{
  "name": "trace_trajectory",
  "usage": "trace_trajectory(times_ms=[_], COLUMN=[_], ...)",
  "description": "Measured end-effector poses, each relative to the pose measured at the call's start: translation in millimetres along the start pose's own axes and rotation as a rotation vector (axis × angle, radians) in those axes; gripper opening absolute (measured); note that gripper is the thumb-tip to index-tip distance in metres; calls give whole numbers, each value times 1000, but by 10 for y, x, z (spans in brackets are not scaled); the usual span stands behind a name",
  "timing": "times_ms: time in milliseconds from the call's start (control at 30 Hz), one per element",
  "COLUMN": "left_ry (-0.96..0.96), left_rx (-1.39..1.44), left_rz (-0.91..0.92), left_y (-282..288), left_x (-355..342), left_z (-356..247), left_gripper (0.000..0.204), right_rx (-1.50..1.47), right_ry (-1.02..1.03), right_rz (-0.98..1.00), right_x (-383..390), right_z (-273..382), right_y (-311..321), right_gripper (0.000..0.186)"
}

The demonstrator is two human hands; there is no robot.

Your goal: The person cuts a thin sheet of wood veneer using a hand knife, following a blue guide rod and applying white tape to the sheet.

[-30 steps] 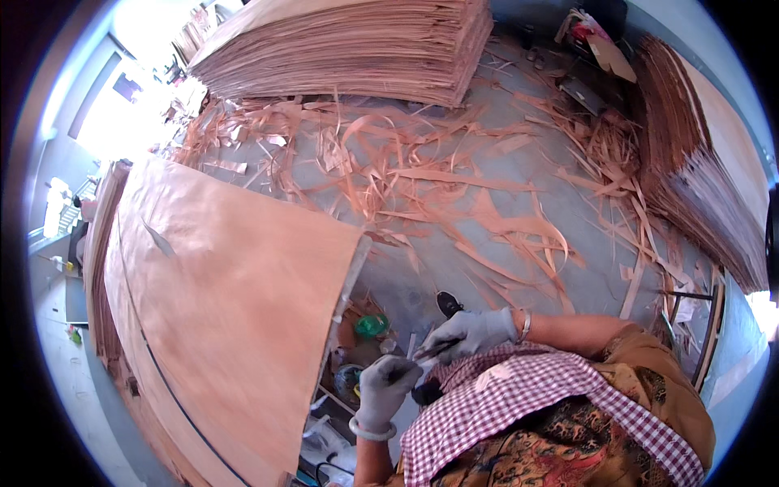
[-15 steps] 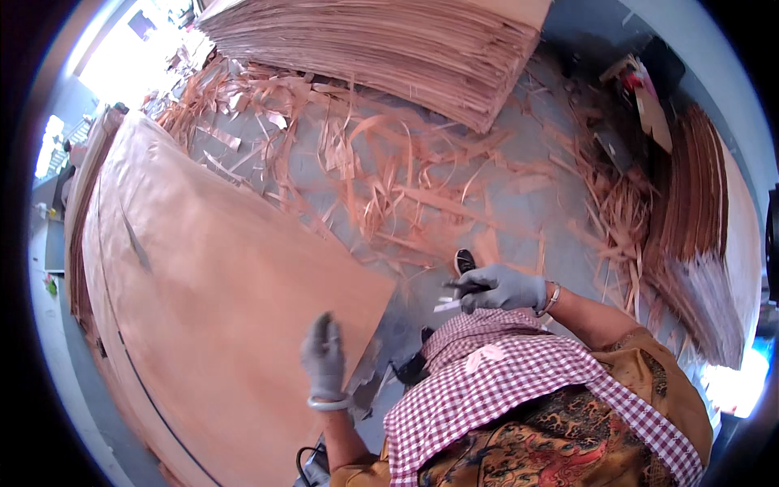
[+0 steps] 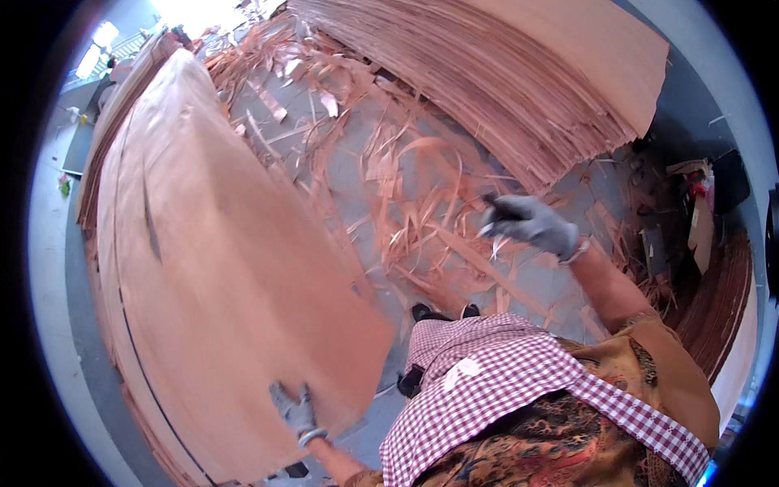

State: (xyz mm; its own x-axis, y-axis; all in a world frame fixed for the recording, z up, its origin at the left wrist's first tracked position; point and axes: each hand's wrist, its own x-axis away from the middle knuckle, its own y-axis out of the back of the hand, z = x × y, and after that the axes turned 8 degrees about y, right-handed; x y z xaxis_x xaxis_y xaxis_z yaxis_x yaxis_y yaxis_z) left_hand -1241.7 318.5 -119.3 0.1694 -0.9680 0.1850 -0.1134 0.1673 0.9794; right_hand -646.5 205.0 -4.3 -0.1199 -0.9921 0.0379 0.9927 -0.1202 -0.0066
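My left hand [image 3: 296,408], in a grey glove, lies open with fingers spread on the near end of a large tan wood veneer sheet [image 3: 219,292]. The sheet rests on top of a stack at the left and has a long dark slit toward its far part. My right hand [image 3: 531,226], also gloved, is raised over the floor, away from the sheet. Its fingers are closed around a small, pale, blade-like piece [image 3: 497,245]; dark fingertips and blur hide the rest of it.
A tall stack of veneer sheets [image 3: 487,89] stands at the far side. Torn veneer strips [image 3: 422,203] litter the grey floor between the stacks. Another upright bundle of brown sheets [image 3: 718,304] is at the right, near a dark bin-like object [image 3: 730,183].
My left hand has moved down and left onto the veneer sheet. My right hand has risen and swung outward to the right with the pale piece. The view has turned toward the right.
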Motion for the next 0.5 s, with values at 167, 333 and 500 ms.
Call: trace_trajectory(times_ms=[167, 333, 500], left_ry=[306, -5, -186], left_rx=[316, 1254, 1445], left_rz=[182, 567, 699], left_y=[605, 648, 904], left_x=[-383, -723, -1191], left_z=[-645, -2394, -3845], left_gripper=[36, 18, 9], right_rx=[67, -82, 5], right_ry=[-60, -137, 21], right_rz=[318, 417, 484], right_x=[-979, -1928, -2815], right_z=[-258, -277, -154], right_y=[-359, -698, -593], right_gripper=[21, 19, 19])
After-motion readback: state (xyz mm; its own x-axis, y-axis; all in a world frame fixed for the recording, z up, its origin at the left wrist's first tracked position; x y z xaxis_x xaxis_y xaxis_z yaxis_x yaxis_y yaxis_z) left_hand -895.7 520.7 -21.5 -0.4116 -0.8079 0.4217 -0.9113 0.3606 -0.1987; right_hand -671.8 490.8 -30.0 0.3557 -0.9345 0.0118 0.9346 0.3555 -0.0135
